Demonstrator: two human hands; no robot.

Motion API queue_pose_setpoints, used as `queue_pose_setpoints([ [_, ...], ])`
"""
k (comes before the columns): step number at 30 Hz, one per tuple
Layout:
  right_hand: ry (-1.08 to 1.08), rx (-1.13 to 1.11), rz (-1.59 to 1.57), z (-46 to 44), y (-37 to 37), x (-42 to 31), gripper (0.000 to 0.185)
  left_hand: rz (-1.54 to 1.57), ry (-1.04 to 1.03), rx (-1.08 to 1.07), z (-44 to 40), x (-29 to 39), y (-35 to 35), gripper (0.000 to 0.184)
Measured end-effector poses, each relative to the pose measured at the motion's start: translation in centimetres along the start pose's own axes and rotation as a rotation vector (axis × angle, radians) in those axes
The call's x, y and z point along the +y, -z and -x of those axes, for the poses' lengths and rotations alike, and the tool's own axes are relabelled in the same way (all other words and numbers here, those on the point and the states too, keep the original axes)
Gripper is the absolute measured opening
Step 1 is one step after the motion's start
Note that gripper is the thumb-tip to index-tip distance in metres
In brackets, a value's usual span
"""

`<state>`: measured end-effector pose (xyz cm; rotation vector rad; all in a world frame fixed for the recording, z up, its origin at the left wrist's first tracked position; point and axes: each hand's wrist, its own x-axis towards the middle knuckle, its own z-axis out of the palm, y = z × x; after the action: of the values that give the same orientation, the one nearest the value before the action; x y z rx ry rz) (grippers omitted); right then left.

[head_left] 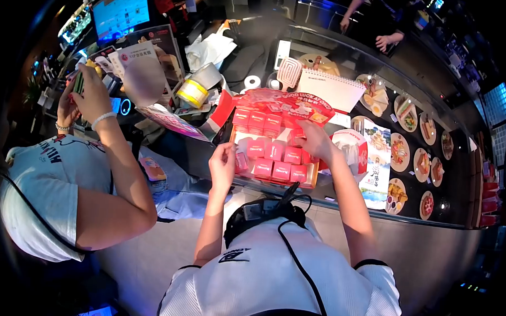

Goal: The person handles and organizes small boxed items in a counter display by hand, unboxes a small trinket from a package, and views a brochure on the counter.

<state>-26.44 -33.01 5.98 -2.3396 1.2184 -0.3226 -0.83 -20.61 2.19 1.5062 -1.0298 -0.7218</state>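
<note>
Before me a display carton (313, 177) with a raised red printed header (291, 103) holds rows of small red boxes (281, 170) with white lettering. My left hand (223, 161) is at the carton's left edge, its fingers curled together beside a pink-red box (240, 162). Whatever lies between those fingertips is too small to make out. From the right, my right hand (316, 140) reaches over the carton. Its thumb and fingers close around a small red box (294, 137) near the back right. White carton floor shows between the rows.
A spiral-bound stand calendar (332, 89) stands behind the carton. To the right are a printed card (376, 162) and a glass case with several plates of food (400, 152). Yellow tape rolls (193, 92) lie left. A person (68, 185) stands close at left; another stands across the counter.
</note>
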Motion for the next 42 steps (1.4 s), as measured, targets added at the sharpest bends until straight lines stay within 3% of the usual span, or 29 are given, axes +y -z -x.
queue_pose_setpoints([
  [5,0.040,-0.089,0.084,0.0,-0.5,2.1,0.062,-0.002,-0.002,0.057,0.5,0.0,1.0,0.015],
  [9,-0.080,-0.099,0.101,-0.7,-0.8,1.4,0.060,-0.001,0.024,0.083,0.6,-0.2,0.6,0.013],
  [12,-0.035,-0.053,0.153,-0.8,-0.9,1.2,0.057,-0.056,-0.042,0.097,0.5,0.1,0.2,0.010],
  [15,-0.034,0.120,0.142,0.5,0.6,-0.3,0.053,-0.235,-0.252,0.141,0.8,2.3,-0.4,0.010],
  [18,-0.013,0.374,-0.113,3.0,3.2,-2.6,0.051,-0.257,-0.343,-0.021,1.6,5.9,-1.5,0.028],
  [19,-0.086,0.389,-0.170,3.9,4.3,-3.9,0.051,-0.239,-0.328,-0.091,2.0,7.8,-2.5,0.036],
  [21,-0.231,0.417,-0.285,5.7,5.8,-6.3,0.050,-0.336,-0.627,-0.213,1.9,9.5,-4.4,0.052],
  [24,-0.196,0.321,-0.591,7.5,5.3,-7.2,0.048,-0.430,-0.767,-0.325,1.9,11.2,-6.7,0.066],
  [27,-0.218,0.313,-0.685,7.7,3.7,-7.0,0.052,-0.235,-0.496,-0.482,1.2,10.6,-7.0,0.067],
  [28,-0.156,0.291,-0.718,7.9,4.3,-7.8,0.057,-0.121,-0.263,-0.486,1.2,9.6,-7.1,0.067],
  [31,-0.025,0.150,-0.891,8.5,5.5,-8.8,0.063,0.315,-0.018,-0.814,0.0,7.9,-5.6,0.069],
  [32,0.023,0.061,-0.802,8.5,5.6,-8.3,0.067,0.407,0.171,-0.973,-0.3,8.7,-4.9,0.076],
  [35,0.147,-0.036,-0.662,7.9,5.7,-7.9,0.069,0.439,0.248,-1.109,-0.8,8.7,-4.2,0.078],
  [36,0.008,-0.083,-0.686,7.7,5.8,-7.6,0.067,0.413,0.155,-1.004,-0.5,10.2,-4.0,0.074],
  [37,0.015,-0.084,-0.676,7.2,5.9,-7.5,0.065,0.421,0.173,-0.918,-0.5,9.0,-4.3,0.075],
  [39,0.015,-0.112,-0.706,6.3,6.6,-8.6,0.064,0.461,0.311,-0.948,-0.8,9.4,-4.2,0.075],
  [42,0.062,-0.217,-0.703,5.6,7.6,-8.9,0.065,0.305,0.201,-1.075,-2.3,7.6,-4.1,0.078],
])
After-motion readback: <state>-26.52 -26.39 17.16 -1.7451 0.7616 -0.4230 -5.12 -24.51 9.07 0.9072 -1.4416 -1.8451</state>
